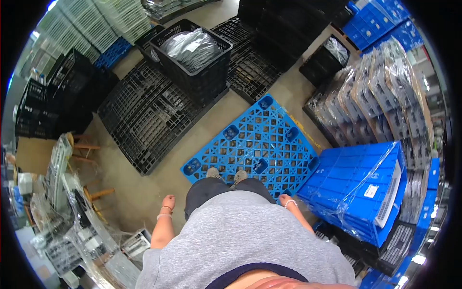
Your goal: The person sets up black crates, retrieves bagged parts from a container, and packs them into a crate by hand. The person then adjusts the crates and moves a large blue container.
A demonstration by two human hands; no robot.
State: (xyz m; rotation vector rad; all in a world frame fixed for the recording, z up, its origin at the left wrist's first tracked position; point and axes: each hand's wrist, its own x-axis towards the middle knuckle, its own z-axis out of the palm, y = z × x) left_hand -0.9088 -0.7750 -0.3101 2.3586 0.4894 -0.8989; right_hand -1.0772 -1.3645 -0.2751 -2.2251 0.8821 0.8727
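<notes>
My left hand [168, 202] hangs beside my left thigh, wearing bracelets at the wrist. Its fingers are curled in and nothing shows in them. On the other side, my right hand [285, 198] hangs by my right hip, a beaded bracelet on its wrist. The fingers there are also curled, with no object visible. Nearest to the right hand are the near corner of a blue plastic pallet [250, 144] and a blue crate [346, 161] wrapped in clear film. My shoes are at the pallet's near edge.
Ahead, a black crate [202, 79] of plastic-wrapped items stands on a black pallet [159, 115]. To the right rise film-wrapped stacks of grey parts [370, 96]. Wrapped goods [91, 241] and a wooden stool [98, 193] are at left; black crates [72, 79] stand farther off.
</notes>
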